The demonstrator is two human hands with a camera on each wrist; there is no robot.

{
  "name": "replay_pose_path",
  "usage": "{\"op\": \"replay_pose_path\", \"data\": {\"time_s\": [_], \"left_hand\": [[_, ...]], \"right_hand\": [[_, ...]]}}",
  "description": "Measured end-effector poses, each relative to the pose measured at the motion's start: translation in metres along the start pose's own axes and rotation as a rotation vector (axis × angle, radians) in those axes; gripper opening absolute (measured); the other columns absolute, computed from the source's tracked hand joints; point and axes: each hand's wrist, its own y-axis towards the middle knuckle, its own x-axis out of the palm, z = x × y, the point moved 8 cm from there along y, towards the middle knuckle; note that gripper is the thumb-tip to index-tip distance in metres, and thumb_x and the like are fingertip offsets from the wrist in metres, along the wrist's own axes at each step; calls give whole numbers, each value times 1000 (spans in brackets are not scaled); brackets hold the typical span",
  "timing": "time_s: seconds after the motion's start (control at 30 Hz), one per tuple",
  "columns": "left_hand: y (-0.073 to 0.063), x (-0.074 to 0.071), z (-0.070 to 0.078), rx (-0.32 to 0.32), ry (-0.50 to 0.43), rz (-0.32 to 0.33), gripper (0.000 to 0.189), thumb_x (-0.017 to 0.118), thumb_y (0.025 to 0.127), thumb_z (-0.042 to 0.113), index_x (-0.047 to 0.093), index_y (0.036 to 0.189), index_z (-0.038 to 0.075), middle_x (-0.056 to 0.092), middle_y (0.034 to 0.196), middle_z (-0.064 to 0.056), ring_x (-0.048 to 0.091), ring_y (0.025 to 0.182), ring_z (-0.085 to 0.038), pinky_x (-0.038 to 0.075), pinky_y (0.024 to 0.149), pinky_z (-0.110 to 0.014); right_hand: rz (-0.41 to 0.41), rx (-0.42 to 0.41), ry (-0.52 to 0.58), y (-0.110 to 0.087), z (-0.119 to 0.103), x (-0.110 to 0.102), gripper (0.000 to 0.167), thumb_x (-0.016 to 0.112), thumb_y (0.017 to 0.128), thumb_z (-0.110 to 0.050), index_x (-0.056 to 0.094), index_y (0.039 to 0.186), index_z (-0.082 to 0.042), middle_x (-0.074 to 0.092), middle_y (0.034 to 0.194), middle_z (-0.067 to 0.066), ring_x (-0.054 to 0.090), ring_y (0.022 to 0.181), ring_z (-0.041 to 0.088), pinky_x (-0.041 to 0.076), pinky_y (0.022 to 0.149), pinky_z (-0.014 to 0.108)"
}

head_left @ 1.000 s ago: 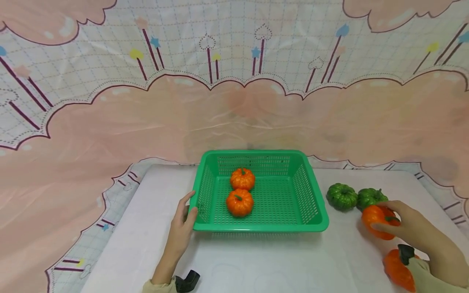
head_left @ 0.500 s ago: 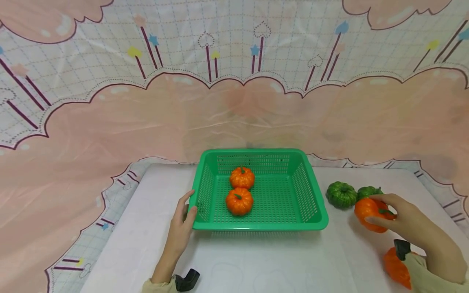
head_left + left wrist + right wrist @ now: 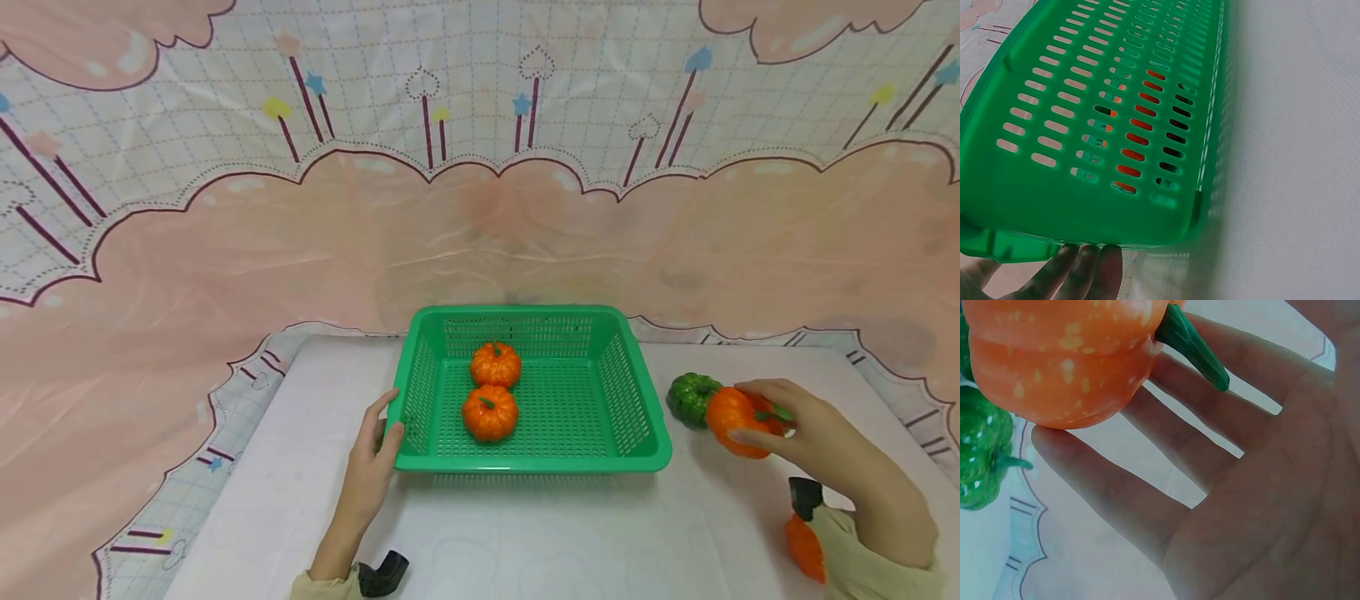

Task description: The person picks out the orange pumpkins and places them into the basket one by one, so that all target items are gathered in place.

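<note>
Clock positions are taken from the centre of the basket, in the head view. The green perforated plastic basket (image 3: 534, 463) sits on the white table (image 3: 570, 533). Inside it are two ribbed orange pumpkins with green stems: the far pumpkin (image 3: 495, 365) at 10 o'clock and the near pumpkin (image 3: 490, 414) at 8 o'clock, close together.

The left hand (image 3: 372, 454) lies between 8 and 9 o'clock, thumb and fingers spread apart, touching the basket's side edge.

The right hand (image 3: 813, 429) is at 3 o'clock, outside the basket. It pinches a yellow-speckled orange pumpkin (image 3: 729, 421), thumb on the near side and fingers on the far side; its green stem points toward the palm. Whether this pumpkin bears on the table cannot be told.

A glossy green pumpkin (image 3: 686, 400) lies between the basket and the held pumpkin, partly covered by the latter; contact between the two cannot be determined.

At 4 o'clock an orange object (image 3: 804, 547) is partly hidden by the right sleeve (image 3: 870, 554); its kind cannot be determined. A cloud-and-candle patterned cloth (image 3: 480, 233) hangs behind.
</note>
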Motion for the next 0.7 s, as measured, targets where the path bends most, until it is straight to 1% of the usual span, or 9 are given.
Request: {"op": "replay_pose_path", "data": {"time_s": [0.1,0.2,0.3,0.33,0.43,0.53,0.57,0.63,0.7], "left_hand": [[0,0,0,3,-6,-2,46,44,107,27,36,152,27,57,134,-23,56,122,-36,43,96,-53],[0,0,0,6,-5,-1,46,44,107,27,36,152,27,58,133,-23,57,121,-35,44,95,-52],[0,0,1,9,-2,-2,45,44,107,27,36,152,26,58,132,-23,57,121,-35,44,95,-52],[0,0,1,10,0,-1,45,44,107,27,36,152,26,58,133,-23,57,121,-35,44,95,-52],[0,0,1,13,0,0,45,44,107,27,36,152,27,57,134,-24,56,123,-36,44,95,-53],[0,-1,0,15,1,0,45,44,107,28,36,152,28,56,136,-24,55,125,-37,43,97,-56],[0,-1,0,14,1,-1,45,44,107,28,36,152,28,55,136,-24,54,125,-37,42,97,-57],[0,-1,0,14,2,-2,46,44,107,28,36,152,28,54,138,-25,53,127,-38,41,98,-59],[0,0,-1,13,4,-4,46,44,107,29,36,152,28,53,139,-25,52,129,-39,41,99,-60]], "right_hand": [[21,-20,11,2,-6,-3,65,80,84,-34,55,133,1,54,132,26,54,112,43,47,88,59],[33,-29,33,4,-12,-4,65,80,84,-33,55,134,0,53,133,25,52,113,44,44,90,62],[39,-40,41,5,-17,-5,64,80,85,-32,55,135,-1,53,134,24,52,115,43,43,90,63],[38,-44,45,6,-19,-5,64,80,85,-32,55,135,-1,52,135,24,51,115,43,42,90,65],[47,-59,49,7,-24,-6,64,80,85,-31,55,136,-2,51,137,23,52,116,43,41,91,65],[63,-79,48,8,-29,-7,63,80,85,-32,56,136,-2,51,137,22,52,116,43,41,91,64],[74,-90,43,9,-31,-7,63,80,84,-32,57,135,-3,51,137,21,52,116,42,42,93,58],[90,-111,37,9,-35,-9,62,81,84,-32,58,135,-4,52,136,19,52,117,41,44,96,41],[110,-135,30,10,-39,-11,61,81,84,-31,59,134,-5,53,135,17,53,117,38,39,95,22]]}}
